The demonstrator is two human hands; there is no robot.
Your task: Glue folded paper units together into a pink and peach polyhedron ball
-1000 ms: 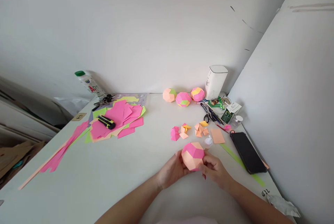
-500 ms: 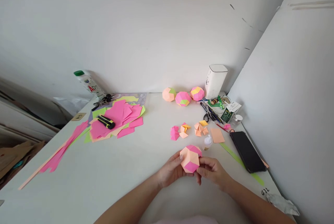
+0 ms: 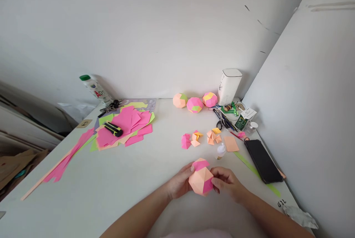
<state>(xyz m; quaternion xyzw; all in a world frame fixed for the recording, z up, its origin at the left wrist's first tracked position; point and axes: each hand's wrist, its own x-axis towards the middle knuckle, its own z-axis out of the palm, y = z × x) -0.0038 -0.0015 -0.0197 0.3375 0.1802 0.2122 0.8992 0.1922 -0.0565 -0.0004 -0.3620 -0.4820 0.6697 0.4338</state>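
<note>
A many-sided folded paper ball (image 3: 200, 181) in peach and pink is held above the front of the table. My left hand (image 3: 181, 182) is closed around its left side, thumb on the near face. At its right edge, my right hand (image 3: 227, 183) pinches a pink face between thumb and fingers. Just beyond the ball lie small folded paper pieces: a pink one (image 3: 185, 141), a peach and yellow one (image 3: 196, 138) and another peach cluster (image 3: 214, 137). A small bottle with a white cap (image 3: 221, 150) stands behind my right hand.
Three finished-looking paper balls (image 3: 195, 105) sit by the wall beside a white container (image 3: 230, 87). A phone (image 3: 264, 161) lies right, near pens and scissors (image 3: 219, 124). Leftward are a paper pile (image 3: 129, 123), a box cutter (image 3: 113, 129) and a green-capped bottle (image 3: 95, 90).
The paper ball has been turned in my hands and sits slightly lower, so a larger peach area faces me. My right fingers have shifted along its right edge.
</note>
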